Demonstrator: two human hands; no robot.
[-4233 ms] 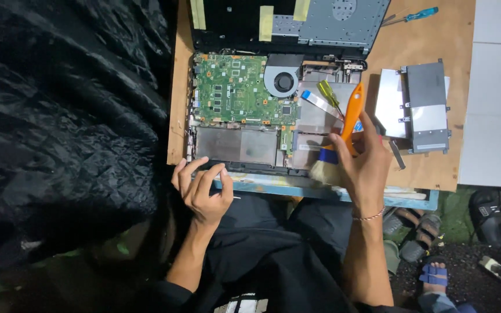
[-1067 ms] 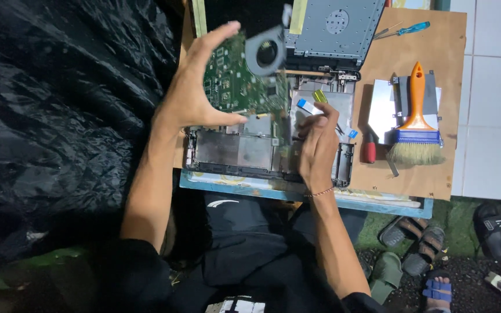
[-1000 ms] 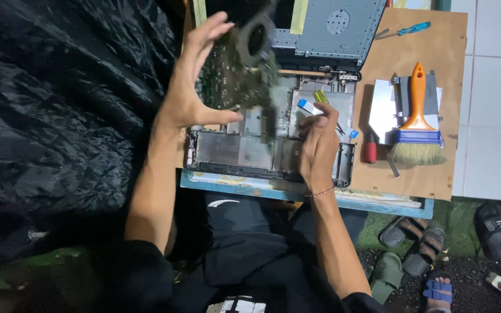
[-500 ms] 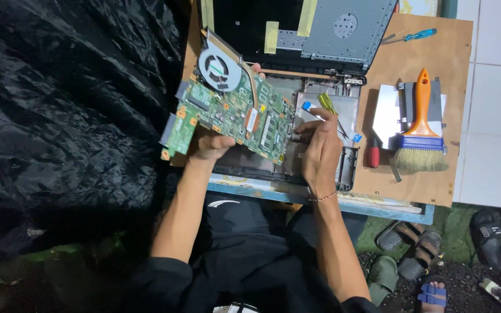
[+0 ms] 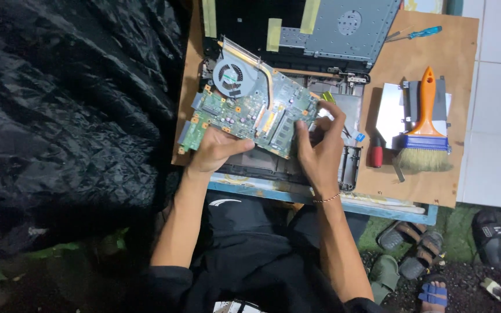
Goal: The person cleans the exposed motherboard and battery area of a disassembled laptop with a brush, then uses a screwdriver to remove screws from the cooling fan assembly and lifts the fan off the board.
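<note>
A green laptop motherboard [image 5: 250,113] with a round cooling fan [image 5: 231,75] and a copper heat pipe is lifted above the open laptop base [image 5: 349,168]. My left hand [image 5: 215,152] grips the board's lower left edge. My right hand [image 5: 319,149] holds its right edge, thumb on the board's face. The board is tilted, fan end toward the far left.
A brush with an orange handle [image 5: 425,124] lies on a silver metal drive [image 5: 391,110] on the wooden board [image 5: 418,185]. A small red tool [image 5: 376,155] and a blue screwdriver [image 5: 418,33] lie nearby. The grey laptop lid [image 5: 343,26] stands behind. Black plastic sheeting [image 5: 71,98] fills the left.
The brush went from my right hand onto the metal drive. My left hand lifted the motherboard out of the laptop base and flipped it over; both hands now hold it.
</note>
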